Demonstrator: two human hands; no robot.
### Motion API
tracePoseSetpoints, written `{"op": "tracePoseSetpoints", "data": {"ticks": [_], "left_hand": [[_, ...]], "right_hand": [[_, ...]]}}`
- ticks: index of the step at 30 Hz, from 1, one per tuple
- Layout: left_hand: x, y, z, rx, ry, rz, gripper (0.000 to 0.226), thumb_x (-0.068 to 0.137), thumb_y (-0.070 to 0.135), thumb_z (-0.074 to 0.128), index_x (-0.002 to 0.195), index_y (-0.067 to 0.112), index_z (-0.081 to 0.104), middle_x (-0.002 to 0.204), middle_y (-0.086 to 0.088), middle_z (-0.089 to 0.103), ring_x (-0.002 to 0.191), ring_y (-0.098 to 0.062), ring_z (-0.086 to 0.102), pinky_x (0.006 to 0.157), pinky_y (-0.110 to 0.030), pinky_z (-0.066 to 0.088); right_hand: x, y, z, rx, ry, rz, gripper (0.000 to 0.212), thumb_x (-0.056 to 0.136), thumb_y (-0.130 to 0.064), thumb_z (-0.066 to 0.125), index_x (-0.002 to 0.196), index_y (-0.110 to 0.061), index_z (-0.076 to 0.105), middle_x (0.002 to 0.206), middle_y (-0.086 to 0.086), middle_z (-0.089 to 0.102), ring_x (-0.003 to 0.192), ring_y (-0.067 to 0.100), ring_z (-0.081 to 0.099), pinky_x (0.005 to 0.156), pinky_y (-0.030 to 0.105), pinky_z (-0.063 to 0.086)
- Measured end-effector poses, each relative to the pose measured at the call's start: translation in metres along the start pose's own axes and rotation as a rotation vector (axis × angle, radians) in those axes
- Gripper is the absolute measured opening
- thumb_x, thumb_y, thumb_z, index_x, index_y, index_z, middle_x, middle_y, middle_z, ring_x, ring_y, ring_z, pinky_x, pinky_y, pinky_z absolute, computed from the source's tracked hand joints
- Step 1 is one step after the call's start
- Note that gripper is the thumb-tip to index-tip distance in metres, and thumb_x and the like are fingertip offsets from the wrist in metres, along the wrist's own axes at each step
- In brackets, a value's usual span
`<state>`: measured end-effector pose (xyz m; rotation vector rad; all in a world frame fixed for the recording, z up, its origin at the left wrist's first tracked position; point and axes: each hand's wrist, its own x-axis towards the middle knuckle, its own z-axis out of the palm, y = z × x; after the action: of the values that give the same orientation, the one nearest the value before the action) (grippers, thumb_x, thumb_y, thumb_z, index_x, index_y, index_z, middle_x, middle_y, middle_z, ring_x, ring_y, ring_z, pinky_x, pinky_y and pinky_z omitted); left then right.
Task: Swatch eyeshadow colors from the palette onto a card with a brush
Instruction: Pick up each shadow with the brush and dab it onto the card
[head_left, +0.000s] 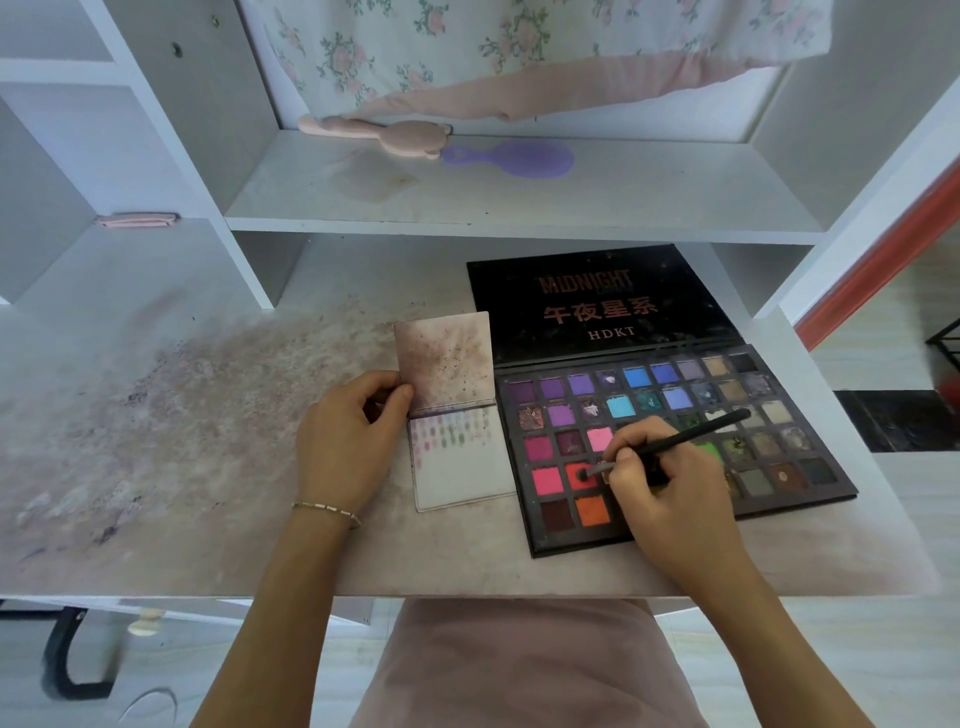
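Pinching a black brush (670, 444), right hand (670, 488) sets its tip in a red pan of the open palette (675, 441) on the stained tabletop (156, 441). Left hand (348, 441) grips the folded card (457, 410) just beside; small swatch rows on its lower leaf. Purple hairbrush (511, 158) on shelf behind.

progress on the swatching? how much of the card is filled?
Done: two short rows of swatches along the top of the card. In hand: right hand dips the brush tip in a red pan of the palette; left hand holds the card's flap. Left: the card's blank lower part, most pans.
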<state>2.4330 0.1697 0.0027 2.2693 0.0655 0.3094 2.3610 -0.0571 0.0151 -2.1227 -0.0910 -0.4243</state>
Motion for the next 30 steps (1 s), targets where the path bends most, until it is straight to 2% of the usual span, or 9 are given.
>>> {"op": "tracePoseSetpoints", "data": {"ticks": [4, 7, 9, 11, 14, 18, 22, 26, 30], "left_hand": [[0.000, 0.001, 0.000, 0.005, 0.000, -0.003, 0.012, 0.085, 0.022, 0.059, 0.091, 0.021, 0.070, 0.070, 0.021, 0.055, 0.066, 0.001, 0.051, 0.059, -0.012, 0.034], [0.000, 0.000, 0.000, 0.014, 0.001, 0.000, 0.013, 0.086, 0.023, 0.059, 0.092, 0.020, 0.070, 0.072, 0.018, 0.057, 0.067, -0.001, 0.050, 0.059, -0.012, 0.033], [0.000, 0.000, 0.001, 0.007, 0.002, 0.001, 0.013, 0.085, 0.022, 0.059, 0.092, 0.019, 0.070, 0.071, 0.019, 0.056, 0.066, 0.000, 0.050, 0.059, -0.012, 0.033], [-0.001, 0.000, 0.001, -0.006, 0.003, 0.004, 0.013, 0.085, 0.021, 0.059, 0.091, 0.019, 0.070, 0.070, 0.020, 0.055, 0.066, 0.001, 0.050, 0.060, -0.012, 0.034], [0.000, 0.001, 0.001, -0.013, 0.003, 0.000, 0.012, 0.085, 0.021, 0.060, 0.091, 0.019, 0.070, 0.070, 0.019, 0.056, 0.067, -0.001, 0.051, 0.061, -0.013, 0.035], [0.000, 0.000, 0.001, -0.015, 0.001, -0.003, 0.012, 0.085, 0.022, 0.060, 0.091, 0.020, 0.070, 0.073, 0.016, 0.059, 0.068, -0.002, 0.053, 0.061, -0.013, 0.037], [0.000, 0.001, 0.001, -0.023, -0.014, 0.006, 0.013, 0.085, 0.022, 0.059, 0.092, 0.022, 0.070, 0.081, 0.008, 0.067, 0.074, -0.010, 0.058, 0.067, -0.025, 0.044], [0.000, 0.000, 0.000, -0.021, -0.006, 0.002, 0.011, 0.084, 0.023, 0.059, 0.087, 0.023, 0.070, 0.078, 0.006, 0.068, 0.072, -0.012, 0.060, 0.067, -0.028, 0.047], [0.000, -0.001, 0.000, -0.017, -0.012, -0.001, 0.011, 0.084, 0.023, 0.059, 0.088, 0.023, 0.070, 0.079, 0.006, 0.068, 0.072, -0.012, 0.059, 0.067, -0.028, 0.046]], "right_hand": [[0.001, -0.002, -0.001, 0.030, 0.078, 0.018, 0.010, 0.072, -0.030, 0.040, 0.066, -0.034, 0.047, 0.057, -0.012, 0.052, 0.060, -0.005, 0.053, 0.049, 0.003, 0.037], [0.000, -0.005, 0.000, 0.080, 0.066, 0.044, 0.009, 0.072, -0.032, 0.040, 0.067, -0.033, 0.048, 0.055, -0.005, 0.053, 0.060, 0.010, 0.055, 0.048, 0.013, 0.040], [-0.001, -0.008, 0.003, 0.123, 0.055, 0.083, 0.012, 0.074, -0.023, 0.045, 0.067, -0.031, 0.050, 0.056, 0.004, 0.054, 0.058, 0.018, 0.054, 0.046, 0.019, 0.041], [0.000, -0.012, 0.009, 0.162, 0.027, 0.095, 0.018, 0.076, -0.016, 0.044, 0.066, -0.030, 0.051, 0.070, 0.002, 0.058, 0.054, 0.017, 0.053, 0.046, 0.018, 0.040], [0.004, -0.021, 0.021, 0.202, -0.066, 0.106, 0.017, 0.077, -0.019, 0.044, 0.067, -0.030, 0.052, 0.064, -0.005, 0.057, 0.049, 0.007, 0.050, 0.044, 0.012, 0.037], [0.013, -0.031, 0.041, 0.232, -0.171, 0.108, 0.010, 0.082, -0.022, 0.048, 0.079, -0.032, 0.049, 0.072, -0.002, 0.061, 0.061, 0.015, 0.057, 0.051, 0.023, 0.045], [0.017, -0.039, 0.059, 0.230, -0.175, 0.107, 0.010, 0.083, -0.020, 0.054, 0.078, -0.027, 0.050, 0.072, 0.007, 0.065, 0.071, 0.021, 0.062, 0.062, 0.034, 0.050], [0.017, -0.039, 0.067, 0.200, -0.228, 0.141, 0.008, 0.081, -0.023, 0.054, 0.075, -0.027, 0.050, 0.077, 0.001, 0.066, 0.075, 0.013, 0.062, 0.065, 0.030, 0.049], [0.018, -0.038, 0.067, 0.189, -0.266, 0.150, 0.008, 0.081, -0.022, 0.055, 0.075, -0.026, 0.050, 0.078, 0.001, 0.067, 0.077, 0.015, 0.062, 0.065, 0.028, 0.048]]}}
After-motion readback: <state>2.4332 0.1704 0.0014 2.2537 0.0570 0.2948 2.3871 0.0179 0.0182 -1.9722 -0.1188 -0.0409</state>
